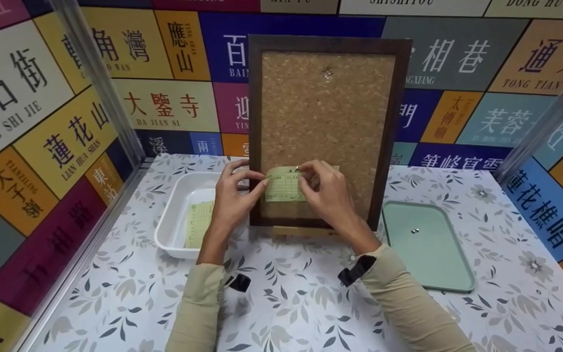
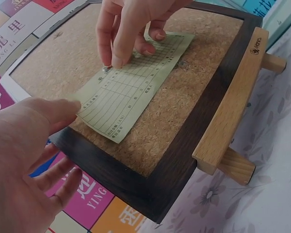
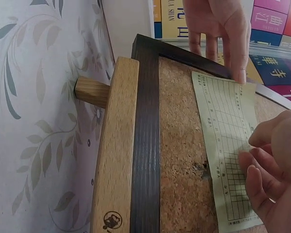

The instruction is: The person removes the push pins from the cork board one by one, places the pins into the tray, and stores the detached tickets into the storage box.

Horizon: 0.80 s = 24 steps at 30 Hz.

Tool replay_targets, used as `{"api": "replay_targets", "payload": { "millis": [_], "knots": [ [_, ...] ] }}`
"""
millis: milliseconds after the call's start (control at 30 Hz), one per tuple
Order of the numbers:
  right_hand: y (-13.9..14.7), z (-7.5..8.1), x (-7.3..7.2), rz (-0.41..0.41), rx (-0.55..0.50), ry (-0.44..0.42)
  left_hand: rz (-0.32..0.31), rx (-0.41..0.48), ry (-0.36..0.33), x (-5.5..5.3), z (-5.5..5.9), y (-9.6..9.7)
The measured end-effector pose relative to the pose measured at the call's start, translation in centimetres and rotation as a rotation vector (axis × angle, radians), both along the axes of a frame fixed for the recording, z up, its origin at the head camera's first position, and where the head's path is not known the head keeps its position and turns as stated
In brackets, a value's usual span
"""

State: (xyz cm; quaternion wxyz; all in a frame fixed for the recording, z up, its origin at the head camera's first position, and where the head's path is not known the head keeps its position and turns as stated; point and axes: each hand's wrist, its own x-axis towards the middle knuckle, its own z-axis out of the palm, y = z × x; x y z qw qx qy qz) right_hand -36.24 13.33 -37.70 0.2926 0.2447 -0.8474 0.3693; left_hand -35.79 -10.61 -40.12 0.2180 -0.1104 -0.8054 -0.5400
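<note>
A pale green printed slip (image 1: 281, 185) lies against the lower part of a dark-framed cork board (image 1: 328, 112). My left hand (image 1: 232, 195) pinches the slip's left edge between thumb and forefinger, beside the frame; its other fingers stay off the paper in the left wrist view. At the slip's upper edge my right hand (image 1: 328, 193) pinches a small silver pushpin (image 2: 106, 69), whose point is hidden. The right fingers cover part of the slip in the head view. In the right wrist view the slip (image 3: 223, 126) bows slightly.
A white tub (image 1: 166, 237) with yellow-green slips (image 1: 198, 222) stands left of the board. To the right is a green tray (image 1: 438, 264) with small silver pins (image 1: 415, 231). A silver cluster (image 1: 328, 73) sits high on the cork. A wooden stand (image 2: 233, 102) supports the board.
</note>
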Motion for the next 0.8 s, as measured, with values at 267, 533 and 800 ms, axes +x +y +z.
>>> {"api": "replay_targets", "payload": {
  "millis": [267,533,800],
  "knots": [
    [-0.57,-0.03,0.01,-0.038,-0.028,-0.015,-0.007,-0.005,0.017,0.05,0.02,0.12],
    [-0.87,0.03,-0.03,-0.039,-0.061,-0.019,0.007,0.012,0.053,0.12,-0.07,0.27],
    [-1.03,-0.24,-0.19,-0.023,-0.117,-0.022,0.022,0.016,0.046,0.13,-0.26,0.49]
  ]
}}
